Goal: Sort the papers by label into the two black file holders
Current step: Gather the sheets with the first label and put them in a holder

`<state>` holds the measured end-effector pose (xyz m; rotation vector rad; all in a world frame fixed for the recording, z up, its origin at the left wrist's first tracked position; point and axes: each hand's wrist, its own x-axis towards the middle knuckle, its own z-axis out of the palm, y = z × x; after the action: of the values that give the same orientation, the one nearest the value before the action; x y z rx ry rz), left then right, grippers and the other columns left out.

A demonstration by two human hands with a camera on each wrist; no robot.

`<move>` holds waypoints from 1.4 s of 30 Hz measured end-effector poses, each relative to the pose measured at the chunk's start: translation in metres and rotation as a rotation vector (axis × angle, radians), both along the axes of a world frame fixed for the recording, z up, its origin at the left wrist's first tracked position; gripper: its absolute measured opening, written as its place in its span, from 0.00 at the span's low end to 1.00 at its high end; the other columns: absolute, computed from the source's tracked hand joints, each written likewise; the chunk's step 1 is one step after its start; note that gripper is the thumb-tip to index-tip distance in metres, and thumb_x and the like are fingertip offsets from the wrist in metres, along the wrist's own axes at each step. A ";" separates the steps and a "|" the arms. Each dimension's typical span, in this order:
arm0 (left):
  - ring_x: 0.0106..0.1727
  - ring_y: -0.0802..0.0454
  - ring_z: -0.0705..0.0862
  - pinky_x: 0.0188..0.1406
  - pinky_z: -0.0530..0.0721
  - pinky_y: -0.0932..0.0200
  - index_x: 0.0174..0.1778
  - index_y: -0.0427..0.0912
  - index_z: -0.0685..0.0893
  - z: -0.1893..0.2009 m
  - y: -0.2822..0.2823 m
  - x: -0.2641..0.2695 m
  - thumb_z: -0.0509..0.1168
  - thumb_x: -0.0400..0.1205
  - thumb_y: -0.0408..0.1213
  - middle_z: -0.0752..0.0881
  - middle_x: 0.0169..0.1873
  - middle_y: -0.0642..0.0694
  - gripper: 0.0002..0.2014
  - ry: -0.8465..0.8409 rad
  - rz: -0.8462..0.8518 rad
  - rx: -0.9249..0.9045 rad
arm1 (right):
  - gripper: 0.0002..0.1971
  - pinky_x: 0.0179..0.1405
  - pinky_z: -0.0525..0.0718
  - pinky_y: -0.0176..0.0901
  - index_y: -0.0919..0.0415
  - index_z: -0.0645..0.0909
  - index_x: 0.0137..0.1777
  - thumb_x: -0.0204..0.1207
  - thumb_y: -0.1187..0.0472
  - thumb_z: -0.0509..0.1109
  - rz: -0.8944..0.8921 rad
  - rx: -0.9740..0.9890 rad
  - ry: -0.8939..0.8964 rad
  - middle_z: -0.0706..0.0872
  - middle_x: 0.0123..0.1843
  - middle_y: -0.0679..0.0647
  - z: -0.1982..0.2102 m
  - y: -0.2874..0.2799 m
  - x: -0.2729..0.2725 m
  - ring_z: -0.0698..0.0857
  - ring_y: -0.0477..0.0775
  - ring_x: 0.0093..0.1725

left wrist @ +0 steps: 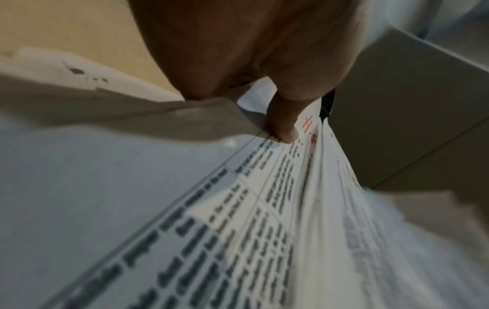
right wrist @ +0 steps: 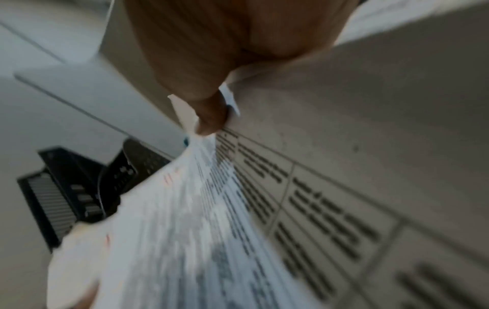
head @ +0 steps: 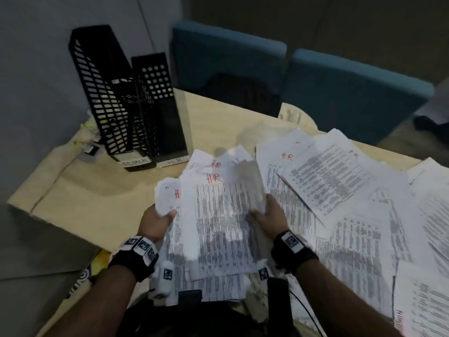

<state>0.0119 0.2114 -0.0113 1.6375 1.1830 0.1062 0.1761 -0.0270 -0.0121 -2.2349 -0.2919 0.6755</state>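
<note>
I hold a stack of printed sheets marked "HR" in red between both hands, just above the table. My left hand grips its left edge, thumb on top. My right hand grips the right edge, where some sheets curl upward. Two black file holders stand at the back left: the mesh one tagged ADMIN and, to its right, the one tagged HR. Both appear again, blurred, in the right wrist view.
More printed sheets, some marked HR in red, lie spread over the right half of the beige table. Two teal chairs stand behind the table. A grey wall is behind the holders.
</note>
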 end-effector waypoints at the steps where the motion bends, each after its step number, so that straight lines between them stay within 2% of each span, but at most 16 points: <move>1: 0.51 0.48 0.84 0.53 0.79 0.55 0.59 0.38 0.86 -0.001 -0.001 0.001 0.70 0.79 0.32 0.86 0.51 0.50 0.13 -0.017 -0.010 -0.022 | 0.25 0.49 0.76 0.39 0.65 0.72 0.68 0.76 0.56 0.74 0.010 -0.014 0.019 0.83 0.58 0.58 -0.006 0.000 -0.007 0.83 0.60 0.57; 3: 0.48 0.40 0.88 0.51 0.86 0.45 0.48 0.40 0.89 -0.004 0.000 0.001 0.73 0.76 0.39 0.91 0.46 0.44 0.09 -0.045 -0.001 -0.073 | 0.25 0.55 0.78 0.43 0.63 0.71 0.69 0.76 0.55 0.74 0.013 -0.014 0.077 0.83 0.60 0.56 -0.015 0.005 -0.016 0.83 0.59 0.59; 5: 0.43 0.32 0.88 0.45 0.86 0.40 0.43 0.36 0.87 -0.013 -0.001 0.003 0.72 0.74 0.45 0.90 0.39 0.33 0.13 -0.050 0.034 -0.127 | 0.22 0.56 0.83 0.50 0.60 0.72 0.67 0.76 0.55 0.73 0.011 -0.015 0.098 0.85 0.57 0.56 -0.020 0.006 -0.015 0.85 0.60 0.57; 7: 0.37 0.37 0.87 0.42 0.84 0.44 0.43 0.37 0.85 -0.016 -0.005 0.005 0.71 0.73 0.48 0.88 0.39 0.29 0.16 -0.081 0.070 -0.183 | 0.20 0.56 0.84 0.53 0.61 0.72 0.65 0.77 0.57 0.72 0.038 -0.042 0.092 0.85 0.56 0.57 -0.019 0.007 -0.010 0.85 0.60 0.55; 9: 0.36 0.44 0.83 0.41 0.80 0.48 0.44 0.39 0.86 -0.014 -0.012 0.007 0.71 0.74 0.50 0.89 0.39 0.34 0.16 -0.140 0.076 -0.187 | 0.18 0.55 0.84 0.51 0.62 0.71 0.65 0.78 0.61 0.71 0.059 -0.071 0.107 0.84 0.57 0.58 -0.016 0.005 -0.007 0.85 0.60 0.55; 11: 0.49 0.46 0.86 0.55 0.81 0.48 0.53 0.45 0.86 -0.014 -0.018 0.009 0.65 0.82 0.49 0.89 0.50 0.45 0.13 -0.193 0.067 -0.173 | 0.18 0.53 0.84 0.50 0.62 0.71 0.65 0.78 0.62 0.70 0.101 -0.123 0.109 0.84 0.59 0.58 -0.016 0.006 -0.008 0.84 0.60 0.56; 14: 0.71 0.53 0.72 0.75 0.65 0.50 0.76 0.47 0.72 -0.010 -0.028 0.011 0.53 0.84 0.58 0.75 0.70 0.53 0.27 -0.216 0.105 -0.212 | 0.23 0.58 0.84 0.52 0.62 0.69 0.70 0.76 0.63 0.69 0.165 -0.199 0.057 0.79 0.63 0.59 -0.017 0.012 -0.016 0.80 0.61 0.62; 18: 0.66 0.53 0.78 0.68 0.71 0.50 0.69 0.55 0.75 -0.016 -0.042 0.014 0.64 0.82 0.49 0.81 0.64 0.55 0.19 -0.258 0.042 -0.137 | 0.40 0.69 0.72 0.57 0.65 0.53 0.81 0.74 0.56 0.69 0.211 -0.418 -0.023 0.64 0.73 0.62 -0.013 0.025 -0.032 0.67 0.65 0.70; 22: 0.71 0.51 0.76 0.70 0.71 0.48 0.70 0.53 0.74 -0.023 -0.038 0.013 0.67 0.81 0.50 0.80 0.67 0.55 0.22 -0.264 0.049 -0.128 | 0.46 0.76 0.65 0.61 0.67 0.46 0.84 0.74 0.56 0.71 -0.084 -0.292 -0.034 0.58 0.80 0.67 -0.008 0.033 -0.004 0.61 0.69 0.78; 26: 0.80 0.51 0.61 0.77 0.61 0.47 0.80 0.60 0.53 -0.014 -0.031 0.023 0.65 0.82 0.47 0.64 0.78 0.51 0.34 -0.277 0.093 -0.083 | 0.40 0.76 0.67 0.57 0.68 0.54 0.83 0.78 0.55 0.69 0.014 -0.159 -0.048 0.68 0.78 0.65 -0.014 0.038 0.039 0.69 0.67 0.76; 30: 0.81 0.51 0.59 0.80 0.58 0.41 0.76 0.75 0.49 -0.019 -0.014 0.039 0.67 0.78 0.55 0.59 0.82 0.50 0.38 -0.283 -0.044 -0.053 | 0.44 0.76 0.64 0.58 0.66 0.44 0.84 0.80 0.46 0.65 0.217 -0.222 -0.122 0.65 0.78 0.67 -0.021 0.049 0.035 0.65 0.67 0.76; 34: 0.77 0.50 0.66 0.75 0.64 0.51 0.82 0.56 0.50 -0.017 -0.017 0.053 0.58 0.69 0.74 0.63 0.79 0.51 0.48 -0.191 -0.179 -0.019 | 0.46 0.81 0.54 0.56 0.68 0.39 0.84 0.81 0.43 0.62 0.157 -0.185 -0.124 0.52 0.84 0.66 -0.027 0.066 0.026 0.54 0.67 0.82; 36: 0.78 0.56 0.61 0.75 0.60 0.55 0.83 0.52 0.45 -0.018 -0.025 0.054 0.63 0.72 0.68 0.60 0.77 0.53 0.50 -0.251 -0.148 -0.045 | 0.45 0.83 0.49 0.54 0.67 0.40 0.84 0.82 0.41 0.59 0.145 -0.211 -0.139 0.46 0.86 0.63 -0.031 0.069 0.021 0.49 0.64 0.84; 38: 0.78 0.54 0.64 0.75 0.62 0.51 0.82 0.56 0.44 -0.026 -0.027 0.048 0.71 0.76 0.50 0.63 0.77 0.51 0.47 -0.282 -0.055 -0.094 | 0.44 0.82 0.49 0.53 0.66 0.42 0.85 0.82 0.41 0.60 0.070 -0.198 -0.152 0.48 0.86 0.62 -0.036 0.068 0.020 0.50 0.63 0.84; 40: 0.74 0.49 0.73 0.70 0.72 0.47 0.79 0.57 0.58 -0.032 -0.025 0.040 0.74 0.76 0.40 0.73 0.74 0.52 0.40 -0.238 0.026 -0.170 | 0.41 0.81 0.53 0.55 0.65 0.47 0.84 0.81 0.44 0.62 -0.063 -0.158 -0.132 0.56 0.83 0.64 -0.039 0.065 0.024 0.56 0.64 0.82; 42: 0.65 0.50 0.81 0.61 0.78 0.51 0.69 0.52 0.76 -0.028 -0.029 0.038 0.74 0.76 0.40 0.84 0.64 0.51 0.25 -0.179 0.023 -0.217 | 0.40 0.80 0.59 0.56 0.68 0.51 0.83 0.80 0.50 0.66 -0.139 -0.104 -0.104 0.61 0.79 0.66 -0.038 0.065 0.026 0.62 0.66 0.79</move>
<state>0.0502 0.1825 -0.0397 1.3949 1.0384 0.1317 0.2019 0.0380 -0.0502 -2.3687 -0.1537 0.5120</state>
